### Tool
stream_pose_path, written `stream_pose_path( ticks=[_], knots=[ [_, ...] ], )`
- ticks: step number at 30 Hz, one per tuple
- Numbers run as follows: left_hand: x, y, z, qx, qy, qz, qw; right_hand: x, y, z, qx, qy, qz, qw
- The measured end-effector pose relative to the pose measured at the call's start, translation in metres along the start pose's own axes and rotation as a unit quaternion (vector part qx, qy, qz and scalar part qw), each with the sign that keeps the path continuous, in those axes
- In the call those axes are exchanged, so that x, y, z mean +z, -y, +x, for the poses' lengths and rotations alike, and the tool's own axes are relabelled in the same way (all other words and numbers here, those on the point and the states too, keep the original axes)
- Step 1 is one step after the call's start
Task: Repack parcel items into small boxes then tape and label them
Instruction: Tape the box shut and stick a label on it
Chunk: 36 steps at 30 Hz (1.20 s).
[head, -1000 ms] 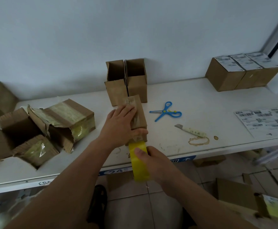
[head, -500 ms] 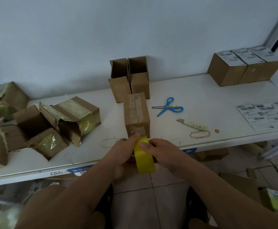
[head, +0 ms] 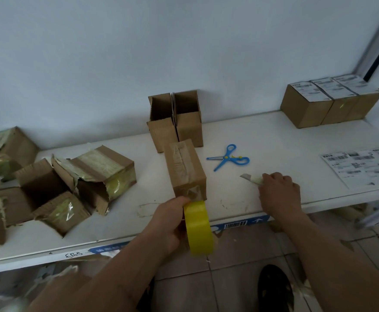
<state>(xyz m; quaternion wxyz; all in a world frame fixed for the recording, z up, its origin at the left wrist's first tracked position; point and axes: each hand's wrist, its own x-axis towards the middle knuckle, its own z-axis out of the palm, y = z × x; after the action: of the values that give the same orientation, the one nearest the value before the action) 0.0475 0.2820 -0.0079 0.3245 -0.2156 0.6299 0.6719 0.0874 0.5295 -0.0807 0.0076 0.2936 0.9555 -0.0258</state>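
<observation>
Small taped box point(head: 185, 168) stands near the front edge of the white tabletop point(head: 262, 136), its top seam covered by a strip of clear tape that runs down the near face. Just below that face the left hand point(head: 169, 224) grips a yellow tape roll point(head: 198, 228), fingers curled round the roll's left side, the roll held on edge in front of the tabletop's rim and touching or almost touching the box's lower corner. To the right, the right hand point(head: 279, 192) rests on the tabletop with its fingers bent over the handle of a utility knife point(head: 251, 178); the blade end sticks out to the left of the knuckles, and the grip looks closed round the handle, though the fingertips are hidden. Blue scissors point(head: 228, 157) lie between the box and the knife, a little farther back. Behind the taped box two open small boxes point(head: 175, 122) stand side by side against the wall, flaps up. At the far right three labelled boxes point(head: 328, 104) sit in a row, touching each other, and a sheet of printed labels point(head: 361, 165) lies near the right edge. On the left, several torn parcel cartons point(head: 76, 176) with yellowish tape and plastic wrap lie in a heap. A dark shoe point(head: 274, 287) shows on the tiled floor below.
</observation>
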Motion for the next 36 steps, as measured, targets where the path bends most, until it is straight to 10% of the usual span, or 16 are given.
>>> stream_pose_path(
  ticks=[8,12,21,36],
  knots=[
    [0.000,-0.002,0.008,-0.015,0.000,-0.014,1.000,-0.024,0.012,0.004,0.016,0.028,0.110,0.993],
    [0.001,-0.001,0.010,-0.008,-0.003,-0.017,1.000,-0.075,0.026,-0.025,-0.114,-0.005,0.302,0.947],
    [0.006,0.003,0.011,0.010,-0.019,-0.004,1.000,-0.069,0.068,-0.055,-0.303,-0.008,0.223,0.926],
    [-0.002,0.001,0.028,0.036,-0.030,0.071,0.996,-0.054,0.036,-0.021,-0.199,0.032,0.113,0.973]
  ],
)
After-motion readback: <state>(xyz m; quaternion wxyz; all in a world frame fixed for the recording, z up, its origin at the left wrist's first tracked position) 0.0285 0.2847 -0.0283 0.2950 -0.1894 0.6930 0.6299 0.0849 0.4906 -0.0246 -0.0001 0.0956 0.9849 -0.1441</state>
